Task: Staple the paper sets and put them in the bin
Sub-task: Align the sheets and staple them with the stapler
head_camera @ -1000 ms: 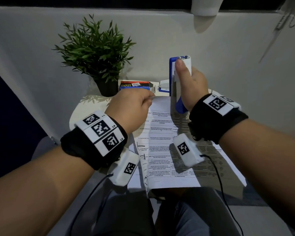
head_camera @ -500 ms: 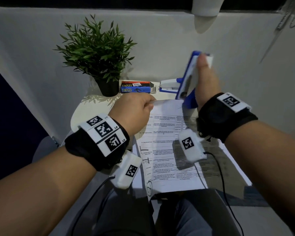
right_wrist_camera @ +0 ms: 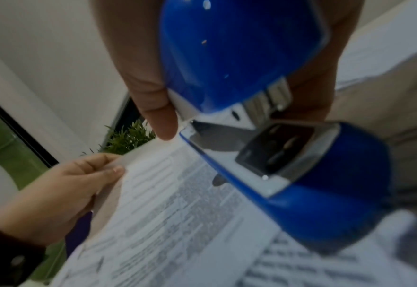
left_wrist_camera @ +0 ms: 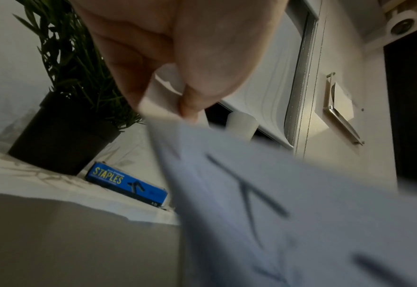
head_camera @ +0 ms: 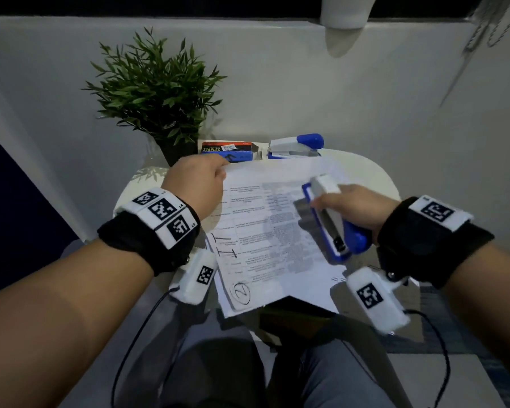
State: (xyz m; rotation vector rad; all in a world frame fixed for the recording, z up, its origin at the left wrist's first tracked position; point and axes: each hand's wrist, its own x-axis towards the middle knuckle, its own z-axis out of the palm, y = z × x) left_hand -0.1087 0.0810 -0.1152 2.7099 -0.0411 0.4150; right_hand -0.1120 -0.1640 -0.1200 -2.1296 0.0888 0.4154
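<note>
My left hand [head_camera: 195, 184] pinches the top left corner of a printed paper set [head_camera: 265, 242], which is lifted off the small white table [head_camera: 374, 175]. The wrist view shows the same pinch between thumb and fingers [left_wrist_camera: 185, 97] on the paper set [left_wrist_camera: 276, 213]. My right hand [head_camera: 354, 207] grips a blue and white stapler [head_camera: 330, 219] and holds it tilted above the right half of the sheets. Seen from the right wrist, the stapler [right_wrist_camera: 251, 97] hangs with its jaws apart over the paper set [right_wrist_camera: 178, 213]. No bin is in view.
A second blue and white stapler [head_camera: 295, 147] and a box of staples [head_camera: 227, 151] lie at the table's back edge. A potted plant [head_camera: 156, 95] stands at the back left against the white wall. More printed sheets [head_camera: 354, 275] lie under the lifted set.
My right hand swung the stapler down from upright near the wall to a tilted position over the sheets. The left hand shifted slightly while keeping its pinch on the corner.
</note>
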